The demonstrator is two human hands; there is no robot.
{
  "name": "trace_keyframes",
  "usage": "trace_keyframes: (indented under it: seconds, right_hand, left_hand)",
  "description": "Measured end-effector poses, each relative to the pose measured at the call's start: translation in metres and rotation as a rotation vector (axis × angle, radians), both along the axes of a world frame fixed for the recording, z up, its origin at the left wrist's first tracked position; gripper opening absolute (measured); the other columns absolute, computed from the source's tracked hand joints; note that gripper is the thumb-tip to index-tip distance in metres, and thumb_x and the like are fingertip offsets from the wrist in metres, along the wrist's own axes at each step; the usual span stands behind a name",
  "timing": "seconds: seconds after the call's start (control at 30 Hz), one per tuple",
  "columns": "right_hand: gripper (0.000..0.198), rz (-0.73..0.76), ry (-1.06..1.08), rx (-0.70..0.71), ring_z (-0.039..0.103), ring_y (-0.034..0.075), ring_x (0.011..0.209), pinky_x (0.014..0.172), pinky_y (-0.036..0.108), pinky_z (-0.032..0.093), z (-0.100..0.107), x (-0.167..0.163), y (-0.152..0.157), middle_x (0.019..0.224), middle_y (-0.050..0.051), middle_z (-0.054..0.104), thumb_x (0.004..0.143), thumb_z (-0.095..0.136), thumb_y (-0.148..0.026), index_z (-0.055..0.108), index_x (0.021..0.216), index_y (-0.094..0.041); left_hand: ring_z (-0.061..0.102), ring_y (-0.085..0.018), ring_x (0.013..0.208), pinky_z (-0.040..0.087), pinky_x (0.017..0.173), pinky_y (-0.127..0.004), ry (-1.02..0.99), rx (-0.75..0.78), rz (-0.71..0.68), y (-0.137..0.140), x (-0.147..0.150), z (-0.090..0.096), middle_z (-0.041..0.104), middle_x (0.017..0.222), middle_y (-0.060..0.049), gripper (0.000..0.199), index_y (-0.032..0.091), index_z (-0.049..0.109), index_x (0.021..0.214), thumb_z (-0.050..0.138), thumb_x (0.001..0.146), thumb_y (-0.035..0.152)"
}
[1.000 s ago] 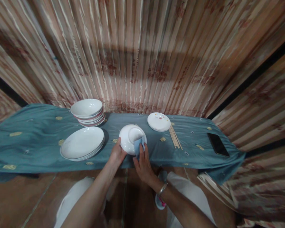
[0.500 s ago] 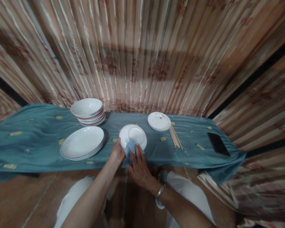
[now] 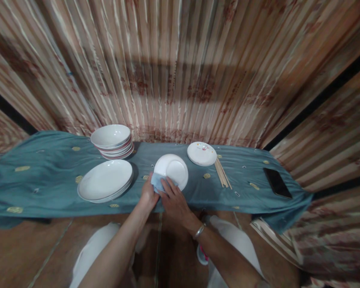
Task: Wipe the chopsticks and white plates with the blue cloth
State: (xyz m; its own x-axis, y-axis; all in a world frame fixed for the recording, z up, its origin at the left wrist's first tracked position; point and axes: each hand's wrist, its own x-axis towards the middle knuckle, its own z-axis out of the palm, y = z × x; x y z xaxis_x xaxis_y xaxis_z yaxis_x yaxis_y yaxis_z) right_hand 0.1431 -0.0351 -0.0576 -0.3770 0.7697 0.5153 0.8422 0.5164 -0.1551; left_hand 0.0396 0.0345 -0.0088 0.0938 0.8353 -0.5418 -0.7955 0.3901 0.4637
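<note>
One silver bangle circles the wrist of the right hand, whose fingers close over a folded light-blue cloth and press it to the near-left part of an upturned small white dish. Just beside it, the left hand grips the dish's rim, partly covered by the cloth; whether the dish touches the tablecloth cannot be told. Wiping the underside looks like the step in hand; the next move seems to call for a steady left grip while the cloth covers the rest around the foot ring. Left of the left hand lie stacked large white plates; right of the right hand and beyond it are wooden chopsticks, a black smartphone farther right, and flower-decorated small plates. Beyond the large plates stand stacked bowls, before a pleated curtain.
</note>
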Motion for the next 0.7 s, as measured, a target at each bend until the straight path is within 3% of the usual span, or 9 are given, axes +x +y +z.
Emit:
trace_keyframes:
  seconds: [0.2, 0.4, 0.6, 0.7]
  right_hand:
    - [0.034, -0.004, 0.022, 0.031, 0.023, 0.027, 0.142, 0.102, 0.047, 0.043, 0.015, -0.002, 0.014, 0.148, 0.009, 0.039, 0.092, 0.044, -0.018, 0.057, 0.124, -0.021]
    - [0.038, -0.061, 0.049, -0.004, 0.021, 0.027, 0.142, 0.105, 0.049, 0.037, 0.032, 0.000, 0.024, 0.150, 0.009, 0.036, 0.092, 0.046, -0.023, 0.054, 0.129, -0.021]
    - [0.042, -0.132, 0.118, -0.004, 0.017, 0.025, 0.143, 0.109, 0.048, 0.030, 0.045, 0.006, 0.034, 0.151, 0.008, 0.034, 0.094, 0.039, -0.024, 0.047, 0.135, -0.023]
    - [0.042, -0.179, 0.144, 0.008, 0.019, 0.025, 0.142, 0.108, 0.048, 0.029, 0.052, 0.010, 0.039, 0.150, 0.009, 0.034, 0.095, 0.036, -0.025, 0.046, 0.136, -0.022]
  left_hand:
    - [0.060, -0.011, 0.050, 0.051, 0.056, -0.021, 0.012, 0.045, 0.048, -0.005, 0.005, 0.008, 0.064, 0.057, -0.001, 0.036, 0.015, 0.059, 0.068, 0.039, 0.094, 0.029]
    - [0.066, -0.012, 0.065, 0.051, 0.070, -0.021, 0.009, 0.098, 0.026, -0.009, 0.006, 0.000, 0.071, 0.072, -0.002, 0.026, 0.015, 0.066, 0.093, 0.045, 0.092, 0.031]
    - [0.065, -0.017, 0.100, 0.046, 0.092, -0.025, -0.031, 0.270, 0.031, -0.011, 0.013, 0.003, 0.073, 0.100, -0.007, 0.033, 0.015, 0.064, 0.113, 0.046, 0.092, 0.033]
    - [0.063, -0.022, 0.107, 0.046, 0.096, -0.032, -0.046, 0.316, -0.071, -0.012, 0.015, 0.005, 0.072, 0.104, -0.010, 0.035, 0.011, 0.065, 0.111, 0.049, 0.090, 0.035]
